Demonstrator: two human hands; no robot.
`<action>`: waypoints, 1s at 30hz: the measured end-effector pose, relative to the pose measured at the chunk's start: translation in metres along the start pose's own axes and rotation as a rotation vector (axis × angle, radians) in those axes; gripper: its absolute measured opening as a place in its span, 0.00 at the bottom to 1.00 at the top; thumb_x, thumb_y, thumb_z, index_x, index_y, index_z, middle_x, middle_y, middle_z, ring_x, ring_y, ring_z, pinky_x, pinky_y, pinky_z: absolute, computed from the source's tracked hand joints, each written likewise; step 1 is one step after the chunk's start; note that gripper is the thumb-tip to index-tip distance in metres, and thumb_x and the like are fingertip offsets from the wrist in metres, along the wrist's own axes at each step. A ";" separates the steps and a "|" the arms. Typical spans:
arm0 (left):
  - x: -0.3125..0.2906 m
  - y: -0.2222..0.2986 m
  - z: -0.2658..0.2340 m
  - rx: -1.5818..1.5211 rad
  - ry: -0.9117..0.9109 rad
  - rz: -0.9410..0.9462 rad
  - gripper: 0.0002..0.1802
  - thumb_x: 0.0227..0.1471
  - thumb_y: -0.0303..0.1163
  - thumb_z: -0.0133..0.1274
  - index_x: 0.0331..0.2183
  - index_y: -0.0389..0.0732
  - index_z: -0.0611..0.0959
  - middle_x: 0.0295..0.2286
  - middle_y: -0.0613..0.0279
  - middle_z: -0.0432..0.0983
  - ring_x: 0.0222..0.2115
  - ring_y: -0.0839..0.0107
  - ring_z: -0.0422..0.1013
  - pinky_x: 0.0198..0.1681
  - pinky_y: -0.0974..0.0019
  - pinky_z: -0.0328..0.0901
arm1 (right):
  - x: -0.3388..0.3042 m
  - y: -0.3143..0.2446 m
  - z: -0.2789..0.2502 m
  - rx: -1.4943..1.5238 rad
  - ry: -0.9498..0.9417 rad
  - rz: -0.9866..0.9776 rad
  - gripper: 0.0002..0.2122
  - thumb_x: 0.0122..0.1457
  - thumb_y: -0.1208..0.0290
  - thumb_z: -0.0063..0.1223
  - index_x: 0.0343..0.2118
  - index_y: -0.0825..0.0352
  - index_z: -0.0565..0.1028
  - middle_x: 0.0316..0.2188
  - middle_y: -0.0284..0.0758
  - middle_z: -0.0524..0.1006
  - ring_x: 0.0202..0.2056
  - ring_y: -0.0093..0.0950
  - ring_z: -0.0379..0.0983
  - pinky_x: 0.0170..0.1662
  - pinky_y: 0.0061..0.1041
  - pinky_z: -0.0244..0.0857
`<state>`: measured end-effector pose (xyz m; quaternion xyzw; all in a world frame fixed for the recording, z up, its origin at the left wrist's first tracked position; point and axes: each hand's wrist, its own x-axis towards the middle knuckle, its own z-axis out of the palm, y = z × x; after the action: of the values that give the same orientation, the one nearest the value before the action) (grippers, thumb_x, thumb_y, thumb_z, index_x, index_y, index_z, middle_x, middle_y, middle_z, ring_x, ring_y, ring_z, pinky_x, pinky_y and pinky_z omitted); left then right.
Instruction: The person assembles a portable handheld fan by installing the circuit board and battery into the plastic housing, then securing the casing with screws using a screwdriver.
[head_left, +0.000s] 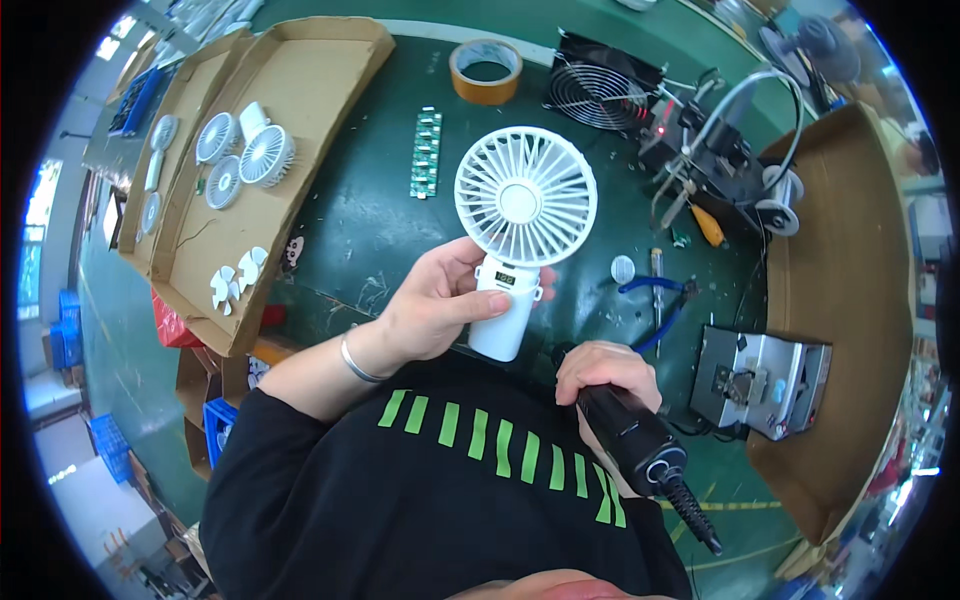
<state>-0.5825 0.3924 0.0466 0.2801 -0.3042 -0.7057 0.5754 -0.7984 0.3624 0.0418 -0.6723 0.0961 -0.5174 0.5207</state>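
My left hand [440, 300] is closed round the handle of a white handheld fan [505, 325], its thumb across the front just below a small lit display. The fan's round slatted grille [520, 195] faces up, and its blades are hidden behind the slats. Close to my body, my right hand [610, 370] grips a black corded electric screwdriver [632, 432]. Its cord end points down to the right, and its tip is hidden by my hand. The screwdriver is apart from the fan.
Cardboard trays [320, 50] at left hold fan heads [267, 157] and white blades [238, 278]. Behind the fan lie a green circuit board strip [426, 155] and a tape roll [486, 72]. At right are blue-handled pliers [660, 325], a soldering stand [700, 150], a black cooling fan [600, 90] and a metal device [750, 380].
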 end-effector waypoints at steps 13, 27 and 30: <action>0.015 -0.026 0.026 0.038 0.134 0.079 0.27 0.53 0.19 0.53 0.55 0.34 0.66 0.50 0.52 0.71 0.51 0.67 0.68 0.56 0.62 0.62 | -0.006 -0.004 -0.002 0.015 0.095 0.066 0.10 0.58 0.67 0.52 0.34 0.66 0.66 0.15 0.36 0.72 0.16 0.29 0.70 0.23 0.27 0.64; 0.008 -0.022 0.012 -0.220 0.102 -0.026 0.33 0.46 0.21 0.59 0.53 0.36 0.65 0.44 0.60 0.68 0.40 0.73 0.71 0.45 0.67 0.68 | 0.006 0.010 -0.091 -0.280 0.749 -0.240 0.48 0.49 0.21 0.21 0.36 0.74 0.68 0.14 0.39 0.70 0.15 0.30 0.65 0.22 0.29 0.64; 0.007 -0.022 0.014 -0.209 0.105 -0.061 0.36 0.43 0.21 0.61 0.53 0.36 0.64 0.43 0.62 0.65 0.35 0.76 0.69 0.41 0.70 0.67 | 0.008 0.004 -0.102 -0.551 0.842 -0.255 0.48 0.48 0.20 0.20 0.35 0.74 0.68 0.13 0.38 0.69 0.15 0.30 0.66 0.22 0.29 0.65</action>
<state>-0.6076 0.3907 0.0389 0.2642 -0.1898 -0.7350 0.5950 -0.8741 0.2941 0.0360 -0.5244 0.3470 -0.7580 0.1733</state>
